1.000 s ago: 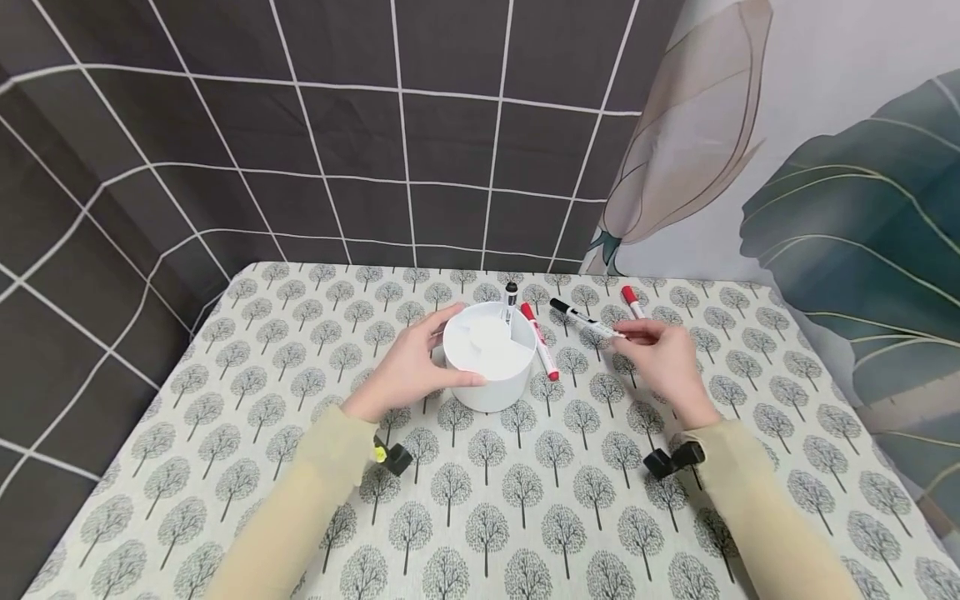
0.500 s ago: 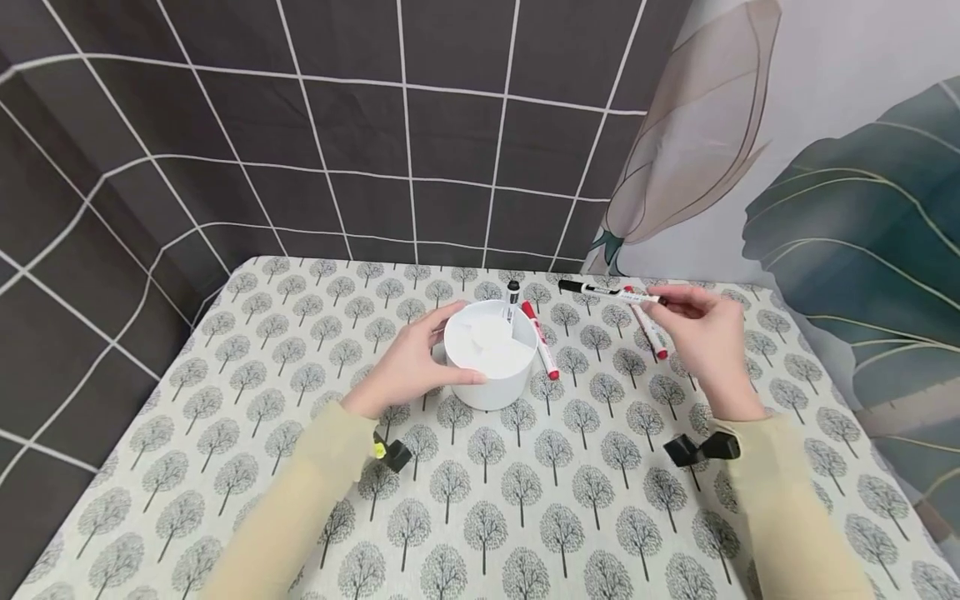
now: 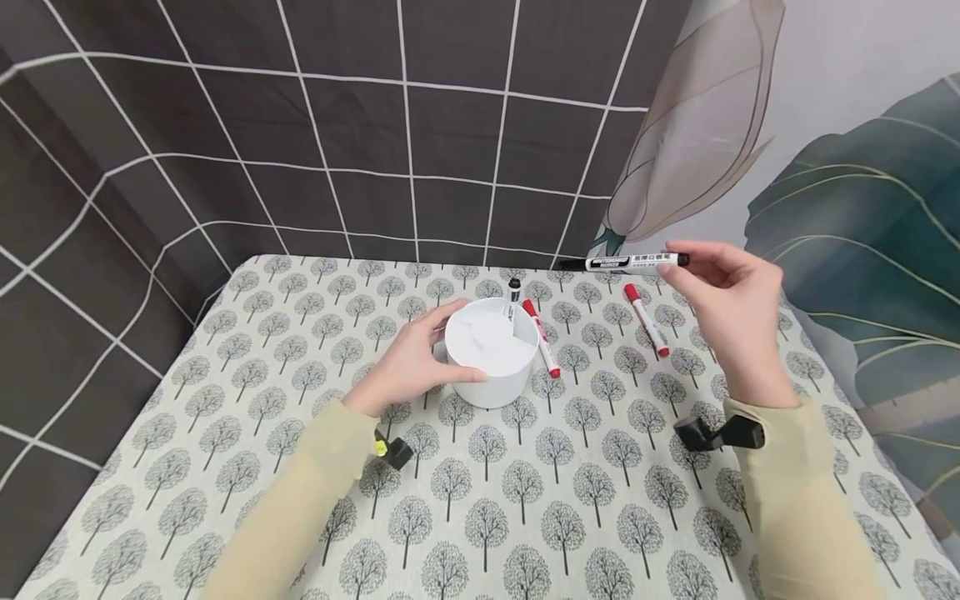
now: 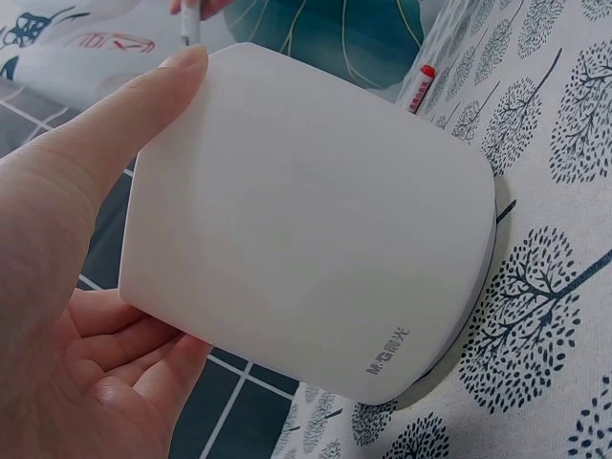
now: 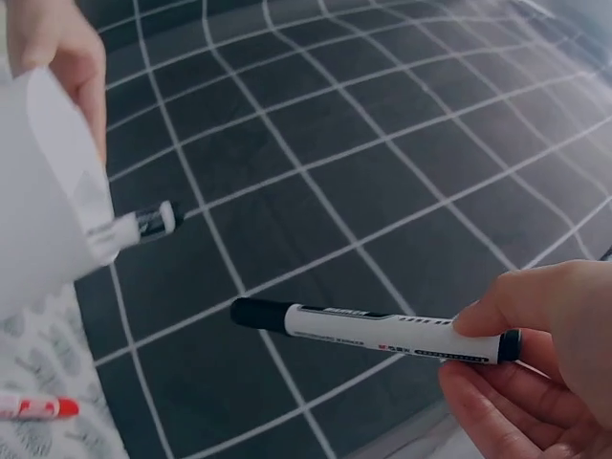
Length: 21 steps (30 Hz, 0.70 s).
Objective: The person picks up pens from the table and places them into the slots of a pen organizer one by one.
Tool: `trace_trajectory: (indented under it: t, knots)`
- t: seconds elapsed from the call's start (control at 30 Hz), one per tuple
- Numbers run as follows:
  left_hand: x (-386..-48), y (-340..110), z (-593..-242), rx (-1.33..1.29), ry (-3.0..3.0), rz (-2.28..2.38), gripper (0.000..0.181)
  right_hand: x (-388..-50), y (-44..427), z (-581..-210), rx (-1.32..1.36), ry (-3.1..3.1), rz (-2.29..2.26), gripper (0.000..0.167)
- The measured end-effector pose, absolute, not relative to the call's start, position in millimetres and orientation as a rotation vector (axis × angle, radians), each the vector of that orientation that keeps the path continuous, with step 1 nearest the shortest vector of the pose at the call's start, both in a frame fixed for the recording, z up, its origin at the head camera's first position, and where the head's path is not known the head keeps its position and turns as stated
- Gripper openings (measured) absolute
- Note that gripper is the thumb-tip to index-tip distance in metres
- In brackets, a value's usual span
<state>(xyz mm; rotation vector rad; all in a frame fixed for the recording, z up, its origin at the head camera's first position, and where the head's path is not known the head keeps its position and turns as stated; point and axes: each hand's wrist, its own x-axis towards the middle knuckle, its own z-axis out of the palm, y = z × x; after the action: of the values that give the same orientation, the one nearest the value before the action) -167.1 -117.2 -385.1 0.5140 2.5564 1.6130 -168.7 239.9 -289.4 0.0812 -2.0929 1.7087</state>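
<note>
white holder (image 3: pixel 504 387) hides btm end of blk-capped marker (image 3: pixel 513 292) inside.

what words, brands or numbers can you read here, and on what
"M&G 晨光": white pen holder
"WHITEBOARD MARKER": black whiteboard marker in the right hand; finer print blurred
Black-capped marker in the holder, both red markers: print too small to read

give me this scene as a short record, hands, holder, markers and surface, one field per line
left hand: grips the round white plastic-looking divided holder
right hand: pinches a slim black-and-white marker, held in the air
in holder: another black-and-white marker, one end sticking up
beside holder: one red-and-white marker, lying flat
farther right: second red-and-white marker, lying flat
surface: pale cloth printed with dark trees
</note>
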Motion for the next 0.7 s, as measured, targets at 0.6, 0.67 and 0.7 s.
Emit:
trace_trajectory:
  t: [0.6,0.67,0.7]
  knots:
    - [-168.1,-117.2,-385.2,0.518,2.562,1.608,0.106,-162.0,199.9,-282.7,0.427,-2.027,1.890,0.029]
    - [-167.9,-117.0,-384.9,0.517,2.559,1.608,0.107,-163.2,195.1,-289.3,0.445,-2.102,1.858,0.029]
    - [-167.8,-117.1,-384.8,0.512,2.559,1.605,0.107,-163.7,192.8,-293.0,0.447,-2.146,1.838,0.029]
